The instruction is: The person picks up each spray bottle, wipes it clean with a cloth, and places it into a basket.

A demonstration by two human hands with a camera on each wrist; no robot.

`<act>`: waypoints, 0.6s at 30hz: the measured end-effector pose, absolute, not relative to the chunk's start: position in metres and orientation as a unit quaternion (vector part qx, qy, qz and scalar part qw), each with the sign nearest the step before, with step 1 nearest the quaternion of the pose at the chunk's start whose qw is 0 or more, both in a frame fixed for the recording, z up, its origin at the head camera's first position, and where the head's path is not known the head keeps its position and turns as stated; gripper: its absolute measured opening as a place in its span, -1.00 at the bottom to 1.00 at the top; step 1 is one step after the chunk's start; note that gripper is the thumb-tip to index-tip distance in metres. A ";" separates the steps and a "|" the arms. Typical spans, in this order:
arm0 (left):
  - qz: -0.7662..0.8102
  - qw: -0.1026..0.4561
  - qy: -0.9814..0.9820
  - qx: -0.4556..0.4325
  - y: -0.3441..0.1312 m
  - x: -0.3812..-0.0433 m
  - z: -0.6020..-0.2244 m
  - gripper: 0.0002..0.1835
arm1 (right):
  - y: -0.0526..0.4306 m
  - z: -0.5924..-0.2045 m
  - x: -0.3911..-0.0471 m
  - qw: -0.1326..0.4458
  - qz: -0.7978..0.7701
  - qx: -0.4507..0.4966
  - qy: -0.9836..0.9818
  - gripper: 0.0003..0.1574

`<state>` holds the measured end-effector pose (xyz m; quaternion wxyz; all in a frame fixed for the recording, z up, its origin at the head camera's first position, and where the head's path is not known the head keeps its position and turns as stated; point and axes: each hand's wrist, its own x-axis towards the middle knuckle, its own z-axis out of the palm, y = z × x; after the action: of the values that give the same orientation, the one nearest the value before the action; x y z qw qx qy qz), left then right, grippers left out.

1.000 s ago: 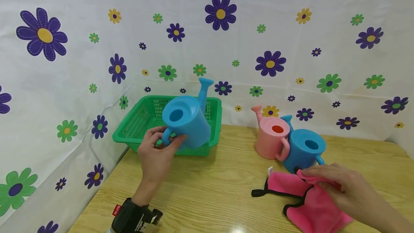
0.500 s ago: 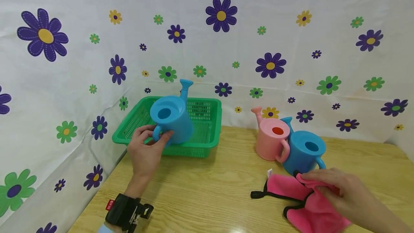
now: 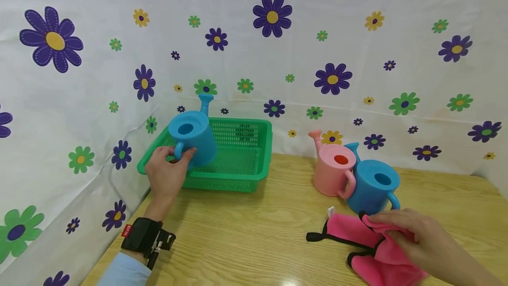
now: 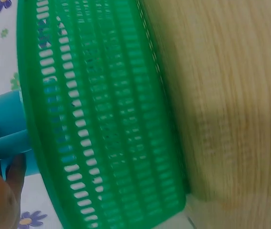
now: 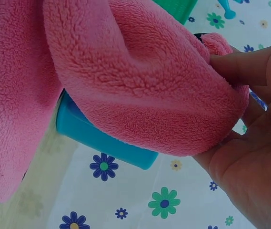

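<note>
My left hand (image 3: 166, 173) grips a blue watering can (image 3: 198, 142) by its handle, over the left part of the green basket (image 3: 226, 184). In the left wrist view the can (image 4: 4, 117) shows partly behind the basket's rim, so its base is hidden. My right hand (image 3: 422, 237) pinches a pink cloth (image 3: 390, 264) with black edging, and the rest of the cloth lies on the table. Fluffy pile shows on the cloth (image 5: 140, 76) in the right wrist view. Just beyond it stands a second blue watering can (image 3: 371, 189), beside a pink watering can (image 3: 333, 173).
The wooden table (image 3: 254, 233) runs up to a white curtain (image 3: 301, 47) printed with flowers at the back and left. A black wrist camera (image 3: 148, 239) is strapped to my left wrist.
My left hand has carried the blue watering can leftward, from the middle of the basket to its left part. The right hand and the cloth have barely moved.
</note>
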<state>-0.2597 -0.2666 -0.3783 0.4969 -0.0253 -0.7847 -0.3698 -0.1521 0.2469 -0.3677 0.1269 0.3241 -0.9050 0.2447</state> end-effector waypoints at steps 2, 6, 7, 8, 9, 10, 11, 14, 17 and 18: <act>-0.370 0.486 -0.792 -0.017 -0.272 -0.264 -0.379 -0.62 | 0.247 -0.369 -0.152 0.119 0.251 0.321 -0.906 -0.26; -0.369 0.474 -0.799 -0.003 -0.281 -0.269 -0.387 -0.62 | 0.247 -0.370 -0.153 0.108 0.256 0.312 -0.909 -0.28; -0.369 0.472 -0.801 0.000 -0.283 -0.271 -0.389 -0.62 | 0.248 -0.370 -0.153 0.103 0.256 0.310 -0.910 -0.28; -0.366 0.469 -0.804 0.002 -0.285 -0.273 -0.391 -0.61 | 0.248 -0.370 -0.153 0.101 0.253 0.308 -0.912 -0.29; -0.363 0.468 -0.806 0.002 -0.287 -0.275 -0.393 -0.61 | 0.249 -0.371 -0.153 0.095 0.253 0.305 -0.913 -0.29; -0.360 0.467 -0.808 0.003 -0.288 -0.276 -0.394 -0.61 | 0.250 -0.372 -0.153 0.090 0.253 0.302 -0.915 -0.30; -0.356 0.465 -0.811 0.004 -0.290 -0.277 -0.395 -0.61 | 0.251 -0.373 -0.153 0.082 0.252 0.300 -0.916 -0.30; -0.327 0.457 -0.827 0.012 -0.293 -0.280 -0.400 -0.62 | 0.253 -0.376 -0.154 0.073 0.251 0.303 -0.916 -0.31; -0.292 0.445 -0.846 0.024 -0.296 -0.281 -0.402 -0.60 | 0.254 -0.379 -0.155 0.069 0.253 0.306 -0.915 -0.31; -0.279 0.441 -0.852 0.029 -0.296 -0.281 -0.402 -0.60 | 0.254 -0.380 -0.155 0.072 0.253 0.306 -0.915 -0.30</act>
<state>-0.2812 -0.2960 -0.4025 0.4412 0.0290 -0.8523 -0.2793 -0.1555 0.2536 -0.3797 0.0718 0.3065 -0.9149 0.2529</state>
